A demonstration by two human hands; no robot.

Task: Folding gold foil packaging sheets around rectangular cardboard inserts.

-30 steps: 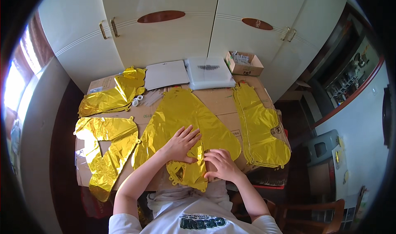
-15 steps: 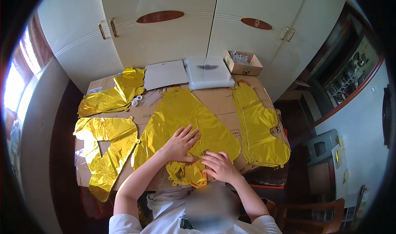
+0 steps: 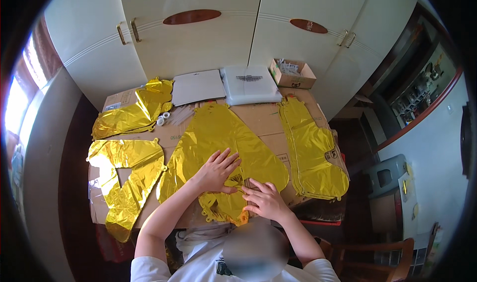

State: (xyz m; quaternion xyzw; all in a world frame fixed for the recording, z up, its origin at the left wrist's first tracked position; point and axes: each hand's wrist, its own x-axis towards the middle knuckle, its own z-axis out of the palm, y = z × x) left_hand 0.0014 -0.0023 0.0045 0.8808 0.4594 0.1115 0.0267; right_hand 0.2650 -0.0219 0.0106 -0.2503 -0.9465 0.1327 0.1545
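Observation:
A flat, gold foil balloon (image 3: 213, 133), broad and roughly triangular, lies in the middle of the cardboard-covered table (image 3: 271, 112). My left hand (image 3: 218, 171) rests palm down on its near half, fingers stretched out. To its right, my right hand (image 3: 264, 201) touches the crumpled near part of the foil, its fingers spread toward the left hand. Between and below the hands the foil is bunched, with a folded flap (image 3: 218, 206) at the table's near edge. What lies under my palms is hidden.
More flat gold foil balloons lie around: one at left (image 3: 144, 162), one at far left (image 3: 129, 115), one at right (image 3: 313, 153). Along the back are grey sheets (image 3: 198, 88), a stack of clear plastic bags (image 3: 251, 85) and a small carton (image 3: 293, 76). White tape rolls (image 3: 163, 118) sit nearby.
My right hand's fingers have lifted and spread slightly at the crumpled foil. The left hand stays nearly in place on the balloon, and the view has shifted a little.

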